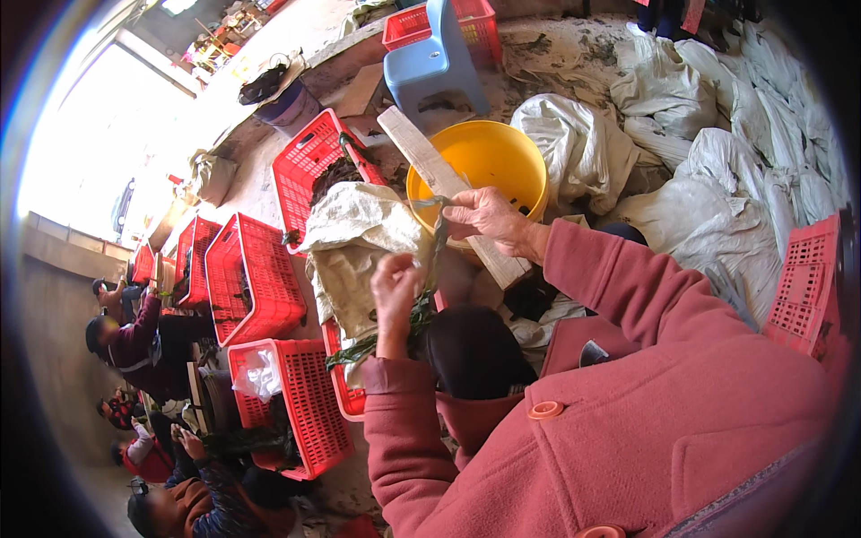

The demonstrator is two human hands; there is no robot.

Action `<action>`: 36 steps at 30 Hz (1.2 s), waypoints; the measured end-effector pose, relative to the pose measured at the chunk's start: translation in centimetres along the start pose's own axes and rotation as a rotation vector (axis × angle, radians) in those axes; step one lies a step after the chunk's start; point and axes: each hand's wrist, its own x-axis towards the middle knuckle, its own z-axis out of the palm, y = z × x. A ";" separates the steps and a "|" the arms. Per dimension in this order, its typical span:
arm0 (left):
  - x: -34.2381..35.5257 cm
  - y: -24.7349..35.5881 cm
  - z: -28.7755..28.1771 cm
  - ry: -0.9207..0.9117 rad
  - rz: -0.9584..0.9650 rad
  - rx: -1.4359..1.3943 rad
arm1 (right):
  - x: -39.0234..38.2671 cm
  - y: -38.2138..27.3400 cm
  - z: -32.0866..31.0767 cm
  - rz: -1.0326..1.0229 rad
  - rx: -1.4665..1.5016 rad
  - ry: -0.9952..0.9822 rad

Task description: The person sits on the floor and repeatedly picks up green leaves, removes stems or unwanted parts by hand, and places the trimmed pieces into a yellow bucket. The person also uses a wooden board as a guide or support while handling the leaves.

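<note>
Leftmost, our left hand (395,291) has its fingers curled, though blur means we cannot tell whether they grip anything. Just right of it the dark green strand (439,247) lies between our hands, its long axis running nearly up and down the view, its lower part seeming to bend left behind our left wrist. Furthest right, our right hand (491,218), the nearer one, pinches the strand's upper end over the slanting wooden plank (420,150).

A wooden board (424,158) bars the left of a yellow bucket (504,160) — the mouth alongside lies open — between a red crate (300,160) and white sack (574,142).
</note>
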 end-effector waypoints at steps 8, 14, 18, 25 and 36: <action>-2.3 -2.1 -0.5 -0.202 -0.189 -0.143 | -0.2 -1.8 0.2 -0.030 -0.234 -0.003; -2.8 4.4 -4.4 -0.141 0.026 -0.250 | -0.6 -2.3 -0.8 -0.074 -0.550 0.033; -3.2 3.2 -6.7 -0.137 -0.052 -0.208 | -0.7 -2.4 -1.5 -0.146 0.254 0.154; -3.8 -6.8 -7.1 -0.059 -0.005 0.519 | -0.8 -4.8 -3.4 -0.134 0.413 0.039; 0.3 6.2 5.9 -0.113 0.517 0.136 | -4.4 -7.8 -2.1 0.031 -0.342 -0.372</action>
